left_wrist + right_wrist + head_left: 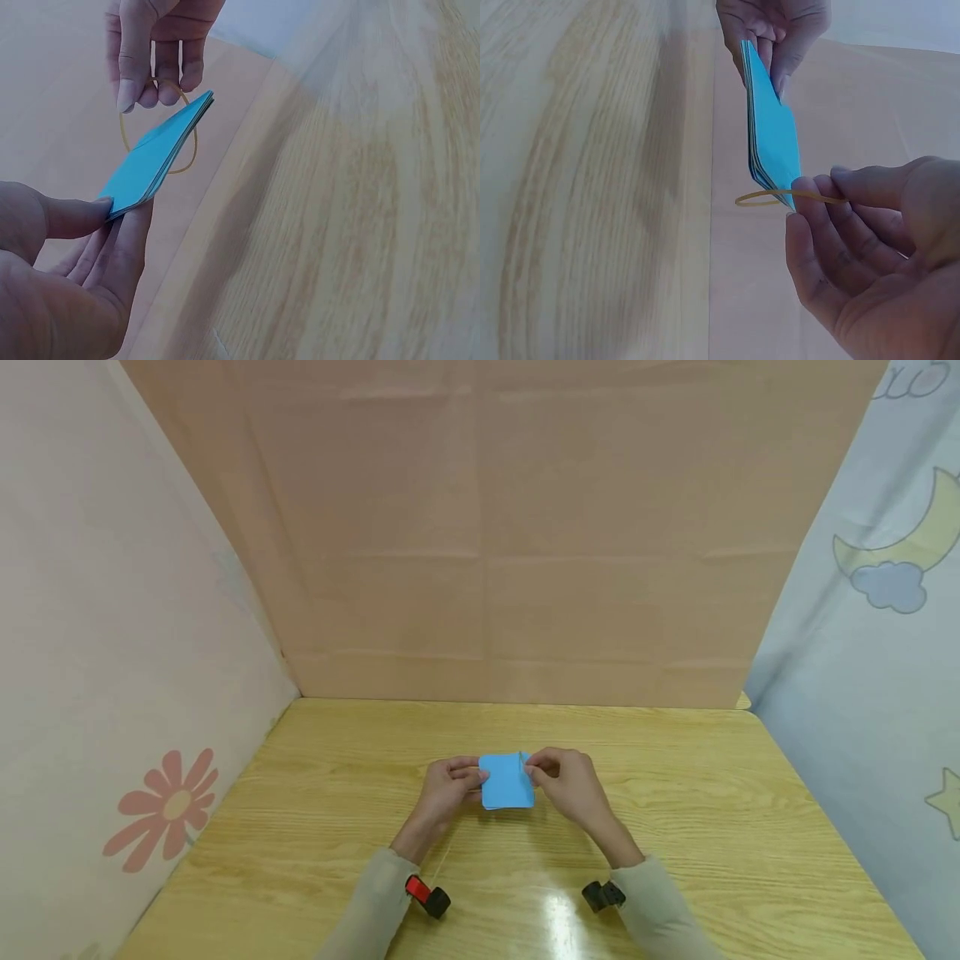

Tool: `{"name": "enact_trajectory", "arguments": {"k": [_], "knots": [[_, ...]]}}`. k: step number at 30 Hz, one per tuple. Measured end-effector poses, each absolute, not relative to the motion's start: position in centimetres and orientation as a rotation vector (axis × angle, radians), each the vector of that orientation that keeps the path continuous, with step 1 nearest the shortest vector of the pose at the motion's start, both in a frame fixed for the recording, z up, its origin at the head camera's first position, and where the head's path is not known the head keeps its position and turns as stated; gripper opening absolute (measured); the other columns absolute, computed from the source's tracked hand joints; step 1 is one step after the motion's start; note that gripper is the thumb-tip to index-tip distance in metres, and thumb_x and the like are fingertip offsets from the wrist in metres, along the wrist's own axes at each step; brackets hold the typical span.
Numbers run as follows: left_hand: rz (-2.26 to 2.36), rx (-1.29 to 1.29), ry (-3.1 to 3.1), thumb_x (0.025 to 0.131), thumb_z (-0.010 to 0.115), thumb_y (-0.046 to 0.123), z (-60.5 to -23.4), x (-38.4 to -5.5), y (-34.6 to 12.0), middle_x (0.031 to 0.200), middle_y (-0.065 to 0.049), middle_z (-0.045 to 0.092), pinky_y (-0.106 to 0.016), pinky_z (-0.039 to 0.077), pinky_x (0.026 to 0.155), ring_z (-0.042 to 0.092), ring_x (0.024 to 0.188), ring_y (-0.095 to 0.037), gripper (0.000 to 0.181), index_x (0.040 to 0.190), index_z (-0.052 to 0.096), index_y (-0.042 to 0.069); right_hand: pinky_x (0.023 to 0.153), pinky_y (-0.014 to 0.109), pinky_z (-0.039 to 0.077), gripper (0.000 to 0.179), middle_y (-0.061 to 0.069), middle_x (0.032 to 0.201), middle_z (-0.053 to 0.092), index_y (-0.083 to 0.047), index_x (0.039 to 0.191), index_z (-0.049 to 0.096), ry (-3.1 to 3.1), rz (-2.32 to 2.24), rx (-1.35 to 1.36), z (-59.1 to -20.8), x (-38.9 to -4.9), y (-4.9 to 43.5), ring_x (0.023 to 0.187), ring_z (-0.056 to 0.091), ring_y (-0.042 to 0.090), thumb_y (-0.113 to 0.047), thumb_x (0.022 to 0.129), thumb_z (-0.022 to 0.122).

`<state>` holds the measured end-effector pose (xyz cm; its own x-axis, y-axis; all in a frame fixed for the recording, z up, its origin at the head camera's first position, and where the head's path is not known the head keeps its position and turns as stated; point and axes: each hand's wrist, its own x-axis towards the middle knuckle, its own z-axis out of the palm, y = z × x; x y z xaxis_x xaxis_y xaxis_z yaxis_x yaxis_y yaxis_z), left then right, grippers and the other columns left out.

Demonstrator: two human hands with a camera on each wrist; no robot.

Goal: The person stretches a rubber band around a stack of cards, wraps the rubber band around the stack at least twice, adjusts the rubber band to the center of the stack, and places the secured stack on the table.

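A thin stack of blue cards (507,782) with rounded corners is held up above the table. My left hand (444,789) pinches its left edge between thumb and fingers, as the left wrist view shows from the side. A yellowish rubber band (757,199) loops around the stack's far end, slack and standing off the cards. My right hand (572,783) pinches the band with thumb and fingers, close to the stack's right edge. In the right wrist view several layers show along the edge of the stack.
The wooden table (360,735) spreads below both hands. A brown sheet (480,543) rises along its back edge. Patterned cloths hang at the left (97,610) and right (862,677). Each sleeve bears a small black wrist camera.
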<state>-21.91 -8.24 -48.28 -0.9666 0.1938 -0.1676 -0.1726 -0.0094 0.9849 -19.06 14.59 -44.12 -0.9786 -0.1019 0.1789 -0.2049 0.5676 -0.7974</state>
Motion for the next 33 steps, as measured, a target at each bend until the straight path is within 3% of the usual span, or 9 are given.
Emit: {"name": "enact_trajectory", "arguments": {"k": [11,18,24,33], "knots": [[2.115,-0.059,2.006,0.101,0.069,0.005,-48.5,-22.3,-8.1,0.092,-0.001,0.071,-0.024,0.061,0.069,0.067,0.078,-0.01,0.034,0.132,0.062,-0.006,0.065,0.023,0.056,0.009,0.006,0.089,0.078,-0.006,0.104,0.079,-2.703,1.458,0.279,-44.5,-18.7,14.3,0.081,0.074,0.029,-0.009,0.099,0.072],[2.156,-0.053,1.991,0.1,0.069,0.003,-48.3,-22.3,-8.0,0.087,0.0,0.068,-0.023,0.059,0.066,0.064,0.075,-0.011,0.03,0.127,0.06,-0.007,0.064,0.021,0.055,0.007,0.004,0.086,0.076,-0.006,0.102,0.078,-2.717,1.456,0.284,-45.0,-18.5,14.4,0.079,0.072,0.028,-0.009,0.099,0.072],[2.139,-0.074,2.004,0.101,0.067,0.002,-48.5,-22.3,-8.0,0.092,-0.003,0.068,-0.025,0.06,0.069,0.065,0.076,-0.012,0.026,0.124,0.061,-0.006,0.062,0.021,0.053,0.005,0.005,0.084,0.075,-0.007,0.098,0.077,-2.709,1.472,0.285,-45.3,-18.2,14.4,0.077,0.071,0.027,-0.01,0.099,0.072],[2.192,-0.097,2.019,0.1,0.067,-0.001,-48.5,-22.5,-7.9,0.094,-0.005,0.068,-0.028,0.06,0.071,0.066,0.076,-0.012,0.024,0.122,0.061,-0.008,0.059,0.021,0.053,0.011,0.014,0.084,0.075,-0.003,0.097,0.075,-2.717,1.482,0.287,-45.4,-17.9,14.6,0.073,0.07,0.023,-0.013,0.1,0.072]]}}
